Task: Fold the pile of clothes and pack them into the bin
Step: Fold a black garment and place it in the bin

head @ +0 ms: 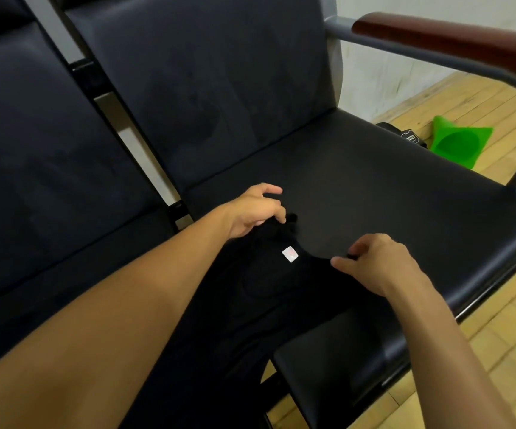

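Black padded seating on a wooden floor (482,100); seat pan (390,181) serves as the surface, backrest (204,72) beyond the hands, wood-topped armrest (451,35) far off to the right. Head view, only one supplied. Item: black garment (266,289), collar end lying on the seat between the two hands, white neck label (290,254) showing midway between them, remainder draped toward the wearer over the seat's front edge; its outline against the black seat is hard to read. Left hand (253,212): fingers curled, pinching the cloth at the collar's left side. Right hand (377,261): thumb and fingertips pinched on the cloth's edge at the collar's right side. Green cone (458,144) on the floor, well apart to the right of the right hand. No bin and no further clothes visible. Judged step: spreading the garment flat before folding. Handling note: keep both pinches level at the shoulders, draw the collar toward the backrest so more of the body lies on the seat, pull taut to remove wrinkles, label centred as a guide.
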The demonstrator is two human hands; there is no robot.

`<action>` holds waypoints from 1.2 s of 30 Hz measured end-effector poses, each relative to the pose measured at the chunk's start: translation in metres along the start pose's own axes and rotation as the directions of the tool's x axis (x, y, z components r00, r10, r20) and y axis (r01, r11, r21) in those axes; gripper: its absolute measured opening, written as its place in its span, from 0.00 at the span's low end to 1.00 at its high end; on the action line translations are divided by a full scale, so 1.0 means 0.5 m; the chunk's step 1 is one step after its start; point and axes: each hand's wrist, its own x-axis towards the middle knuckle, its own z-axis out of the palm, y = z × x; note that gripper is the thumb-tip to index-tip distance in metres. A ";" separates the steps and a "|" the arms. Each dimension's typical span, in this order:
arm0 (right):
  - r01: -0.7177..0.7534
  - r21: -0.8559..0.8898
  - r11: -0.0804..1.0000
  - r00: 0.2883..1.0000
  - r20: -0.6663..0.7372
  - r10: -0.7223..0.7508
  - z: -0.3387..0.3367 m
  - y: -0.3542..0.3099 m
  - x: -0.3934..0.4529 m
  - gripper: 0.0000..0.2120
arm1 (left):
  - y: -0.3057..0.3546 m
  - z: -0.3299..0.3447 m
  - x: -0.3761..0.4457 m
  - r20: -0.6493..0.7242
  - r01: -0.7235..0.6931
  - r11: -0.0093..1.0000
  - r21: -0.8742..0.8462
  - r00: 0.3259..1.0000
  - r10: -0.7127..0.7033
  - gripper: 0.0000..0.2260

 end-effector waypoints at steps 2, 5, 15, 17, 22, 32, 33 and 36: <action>0.006 -0.070 0.998 0.999 0.041 -0.003 0.004 -0.003 -0.002 0.20 | -0.010 -0.009 -0.004 0.052 -0.056 0.984 0.166 0.997 0.047 0.29; 0.033 -0.146 0.989 0.999 0.041 -0.028 0.010 -0.004 -0.001 0.12 | -0.021 -0.014 0.005 0.092 -0.164 0.864 0.476 0.986 0.136 0.23; 0.067 0.109 0.992 0.983 -0.177 -0.047 -0.006 0.006 0.004 0.10 | 0.020 -0.030 0.018 -0.195 -0.350 0.918 0.186 0.903 0.384 0.04; 0.042 0.113 0.993 0.960 -0.280 -0.009 -0.014 0.010 -0.002 0.14 | 0.031 -0.054 0.013 -0.204 -0.351 0.904 0.244 0.893 0.402 0.05; 0.057 0.109 0.992 0.953 -0.302 -0.021 -0.023 0.006 -0.009 0.12 | 0.053 -0.059 0.019 -0.219 -0.397 0.877 0.270 0.862 0.458 0.05; 0.020 -0.162 0.987 0.987 -0.152 -0.045 -0.007 -0.009 -0.022 0.24 | -0.068 -0.136 -0.009 -0.134 -0.151 0.720 0.677 0.937 0.322 0.11; 0.010 -0.192 0.981 0.993 -0.115 -0.032 -0.003 -0.011 -0.024 0.26 | -0.101 -0.169 -0.023 -0.157 -0.055 0.649 0.759 0.951 0.265 0.14; 0.000 -0.225 0.974 0.998 -0.065 -0.015 0.005 -0.010 -0.029 0.27 | -0.190 -0.246 -0.083 -0.256 0.225 0.468 0.855 0.967 0.003 0.28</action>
